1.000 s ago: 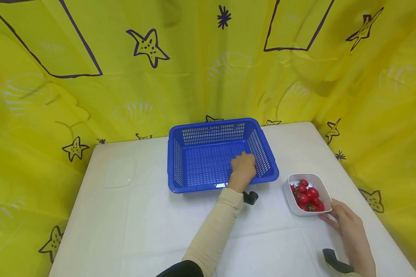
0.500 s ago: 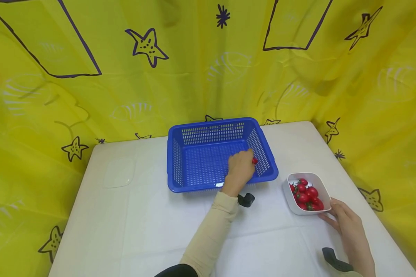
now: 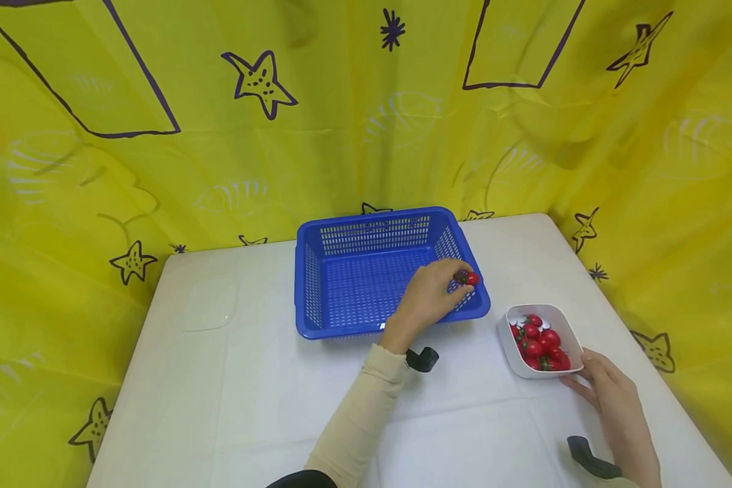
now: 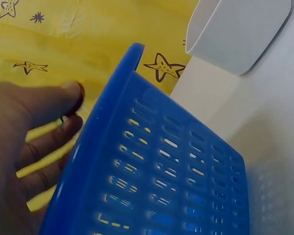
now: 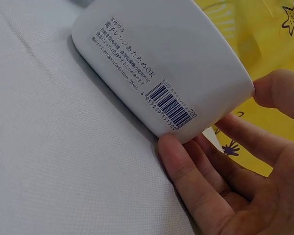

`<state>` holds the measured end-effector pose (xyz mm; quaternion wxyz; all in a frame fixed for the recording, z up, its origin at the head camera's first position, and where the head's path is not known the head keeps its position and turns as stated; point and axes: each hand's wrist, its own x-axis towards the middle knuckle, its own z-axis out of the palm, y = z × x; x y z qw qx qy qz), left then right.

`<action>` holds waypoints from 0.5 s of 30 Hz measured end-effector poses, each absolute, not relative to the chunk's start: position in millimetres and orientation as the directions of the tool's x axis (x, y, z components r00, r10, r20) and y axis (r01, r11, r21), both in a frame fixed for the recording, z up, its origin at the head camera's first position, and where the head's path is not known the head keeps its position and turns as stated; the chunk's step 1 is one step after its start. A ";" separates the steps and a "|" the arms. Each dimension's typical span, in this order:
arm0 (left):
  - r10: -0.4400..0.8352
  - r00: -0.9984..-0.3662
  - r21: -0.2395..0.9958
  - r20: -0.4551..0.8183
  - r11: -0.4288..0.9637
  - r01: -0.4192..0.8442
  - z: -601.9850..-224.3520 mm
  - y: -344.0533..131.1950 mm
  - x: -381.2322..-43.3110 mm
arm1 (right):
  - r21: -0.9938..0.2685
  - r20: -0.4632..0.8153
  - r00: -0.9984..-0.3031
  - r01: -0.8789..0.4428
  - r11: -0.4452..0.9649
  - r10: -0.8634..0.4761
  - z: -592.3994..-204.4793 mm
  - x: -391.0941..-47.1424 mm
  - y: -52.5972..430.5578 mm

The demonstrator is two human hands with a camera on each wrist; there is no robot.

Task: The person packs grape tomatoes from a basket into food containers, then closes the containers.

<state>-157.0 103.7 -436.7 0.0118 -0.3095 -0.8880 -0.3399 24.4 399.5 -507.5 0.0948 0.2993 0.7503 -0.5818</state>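
My left hand (image 3: 430,291) pinches a red cherry tomato (image 3: 472,278) between thumb and fingertips, over the right side of a blue mesh basket (image 3: 366,285). In the left wrist view, the tomato (image 4: 79,99) is a dark red patch mostly covered by the fingers, beyond the basket's rim. My right hand (image 3: 616,400) holds the near right corner of a square white container (image 3: 512,352). Several cherry tomatoes (image 3: 533,349) lie in it. In the right wrist view, fingers and thumb grip the corner of the container (image 5: 161,58), beside its printed label.
A clear, flat lid-like piece (image 3: 210,308) lies at the left of the white-covered table (image 3: 268,407). A yellow curtain (image 3: 341,149) with drawn starfish hangs right behind the table and along its sides.
My left hand has turned and shifted toward the basket's right rim, bringing the pinched tomato into sight. The right hand and the white container have stayed in place.
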 end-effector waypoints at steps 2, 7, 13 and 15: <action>0.587 -0.765 0.606 0.266 0.516 0.606 -435.5 103.0 -155.5 | -0.813 -0.494 -0.799 0.564 0.144 0.343 -507.0 24.4 399.0; 0.667 -0.653 0.544 0.359 0.419 0.727 -433.2 104.7 -152.5 | -0.806 -0.500 -0.794 0.573 0.150 0.345 -505.3 23.2 398.8; 0.724 -0.566 0.433 0.395 0.397 0.809 -435.2 115.3 -148.0 | -0.807 -0.499 -0.797 0.570 0.151 0.340 -504.9 23.5 398.4; 0.745 -0.544 0.372 0.387 0.413 0.831 -434.5 120.2 -144.0 | -0.808 -0.497 -0.797 0.569 0.153 0.342 -505.1 23.4 398.3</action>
